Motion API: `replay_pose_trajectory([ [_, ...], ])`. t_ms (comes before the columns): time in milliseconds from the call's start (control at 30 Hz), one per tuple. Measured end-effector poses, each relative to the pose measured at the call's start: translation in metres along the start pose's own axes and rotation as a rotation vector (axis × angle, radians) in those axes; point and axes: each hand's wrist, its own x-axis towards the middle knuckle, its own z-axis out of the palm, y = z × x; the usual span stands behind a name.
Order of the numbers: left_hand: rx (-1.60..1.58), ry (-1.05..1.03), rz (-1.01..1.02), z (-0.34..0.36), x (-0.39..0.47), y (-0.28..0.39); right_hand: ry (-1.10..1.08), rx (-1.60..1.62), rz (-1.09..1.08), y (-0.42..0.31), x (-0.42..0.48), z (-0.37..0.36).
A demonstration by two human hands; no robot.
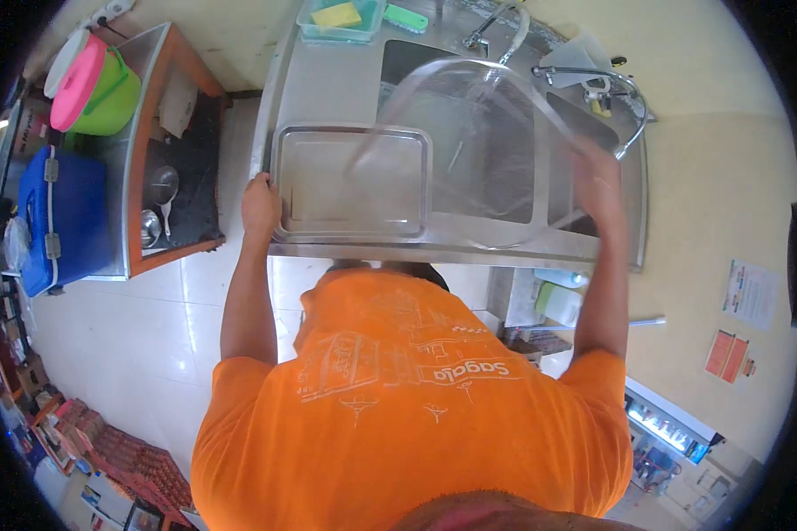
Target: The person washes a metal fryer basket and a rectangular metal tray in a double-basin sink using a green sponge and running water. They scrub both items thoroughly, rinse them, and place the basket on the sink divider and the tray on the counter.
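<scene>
A rectangular metal tray (353, 232) lies flat on the steel counter, left of the sink basin (498, 166). My left hand (261, 204) is at the tray's left side, over the counter's left edge; whether it grips the rim or only rests there cannot be told. My right hand (596, 176) is over the sink's right part, closed on the rim of a wide, tray-like thing (465, 61). Motion blur makes this thing look see-through, so its material and exact shape are unclear. It spans the large basin, its left end above the metal tray.
Behind the basins stand two faucets (528, 30) (627, 74) and a translucent plastic jug (574, 58). A yellow sponge (337, 14) in a plastic tub (305, 33) and a green brush (405, 18) sit at the back left. An orange-framed shelf (136, 199) with a blue cooler box (73, 219) is further left.
</scene>
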Motion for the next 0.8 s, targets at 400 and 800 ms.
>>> replay_pose_trajectory([
  [400, -1.274, -0.406, -0.483, -0.041, -0.023, 0.031, -0.344, 0.368, -0.366, -0.067, 0.148, 0.297],
  [800, -1.026, -0.39, -0.394, -0.032, -0.037, -0.002, -0.287, 1.918, 1.074, 0.051, 0.104, 0.312],
])
